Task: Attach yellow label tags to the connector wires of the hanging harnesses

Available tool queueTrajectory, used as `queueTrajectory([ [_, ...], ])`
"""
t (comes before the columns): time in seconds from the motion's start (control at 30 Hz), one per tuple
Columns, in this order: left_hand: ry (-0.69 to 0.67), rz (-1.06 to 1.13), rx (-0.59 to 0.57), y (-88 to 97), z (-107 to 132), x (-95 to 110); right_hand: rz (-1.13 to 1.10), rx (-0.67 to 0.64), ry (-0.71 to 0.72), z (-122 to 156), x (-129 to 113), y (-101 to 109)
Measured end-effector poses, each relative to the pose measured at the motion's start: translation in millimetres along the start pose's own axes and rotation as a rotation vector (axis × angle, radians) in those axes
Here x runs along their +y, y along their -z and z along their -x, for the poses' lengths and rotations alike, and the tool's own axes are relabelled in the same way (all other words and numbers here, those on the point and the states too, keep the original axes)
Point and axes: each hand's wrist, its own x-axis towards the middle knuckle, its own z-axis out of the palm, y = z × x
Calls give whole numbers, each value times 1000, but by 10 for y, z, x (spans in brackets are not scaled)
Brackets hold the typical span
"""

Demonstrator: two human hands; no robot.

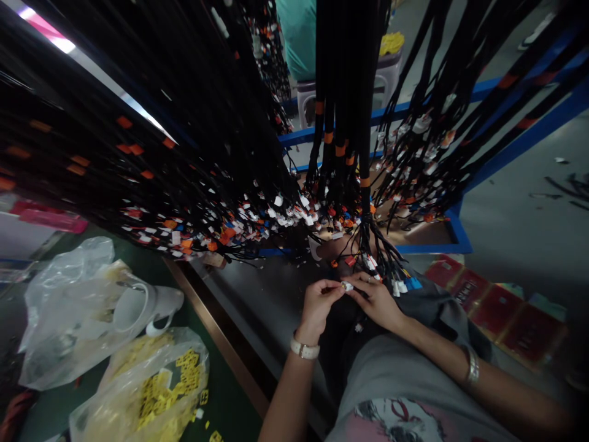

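My left hand (pixel 317 305) is closed in a pinch at the left end of a small white connector (pixel 348 286). A speck of yellow shows at its fingertips, too small to make out. My right hand (pixel 376 303) grips the same connector from the right with thumb and fingers. Just above the hands hangs a black wire harness (pixel 367 202), its lower branches fanned out. White plugs and a blue connector (pixel 413 283) end some of these branches, close to my right hand.
Many black harnesses (pixel 184 123) hang ahead and left, over a blue frame (pixel 460 236). On the green table (pixel 193 362) lie a clear bag of yellow plastic pieces (pixel 170 387) and a white mug (pixel 147 307). Red boxes (pixel 492 307) are at right. A person in green (pixel 298 40) sits beyond.
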Motion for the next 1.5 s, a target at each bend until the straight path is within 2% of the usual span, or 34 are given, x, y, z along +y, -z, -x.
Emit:
queueTrajectory([
  [0.4, 12, -114, -2, 27, 4, -1, 59, -21, 41, 26, 3, -10],
  [0.53, 61, -49, -12, 53, -17, -25, 43, -34, 63, 16, -15, 16],
  [0.7, 160, 66, -148, 66, -8, -24, 3, -51, 111, -5, -45, 91],
  [0.9, 199, 237, -298, 31, 24, -29, 8, -71, 139, -11, -64, 158],
  [1.13, 113, 300, -231, -66, 22, -82, -32, -108, 135, -44, -104, 229],
  [1.5, 84, 234, -169, -123, 43, -115, 44, -198, 158, -68, -79, 287],
])
